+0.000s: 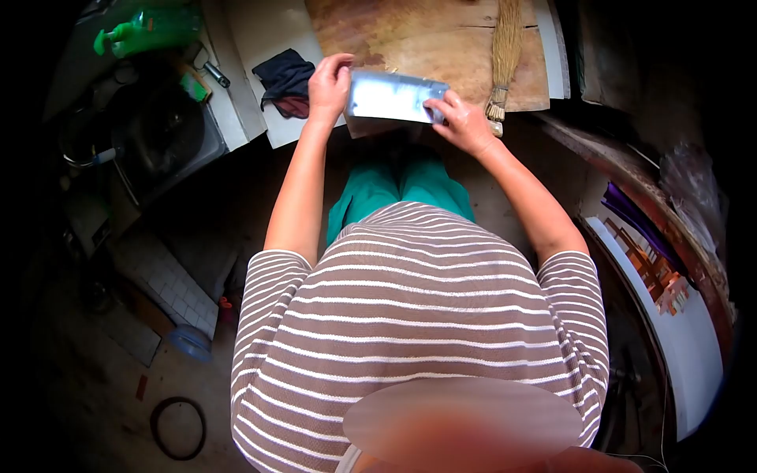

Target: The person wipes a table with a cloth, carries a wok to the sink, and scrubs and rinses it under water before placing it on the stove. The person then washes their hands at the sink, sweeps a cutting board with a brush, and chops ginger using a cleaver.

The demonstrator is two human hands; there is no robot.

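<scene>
A shiny, pale rectangular object (390,96), flat and glinting, is held level at the front edge of the wooden board (441,39). My left hand (330,88) grips its left end, fingers curled. At its right end, my right hand (457,118) pinches the corner between thumb and fingers. What the object is cannot be made out because of glare. Just left of my left hand lies a crumpled dark cloth (285,79) with a reddish part.
A straw brush (505,55) lies on the board's right side. At the left are a sink (169,138), a green bottle (154,31) and a black-handled tool (215,75). A white shelf panel (678,347) stands at the right. A dark ring (178,428) lies on the floor.
</scene>
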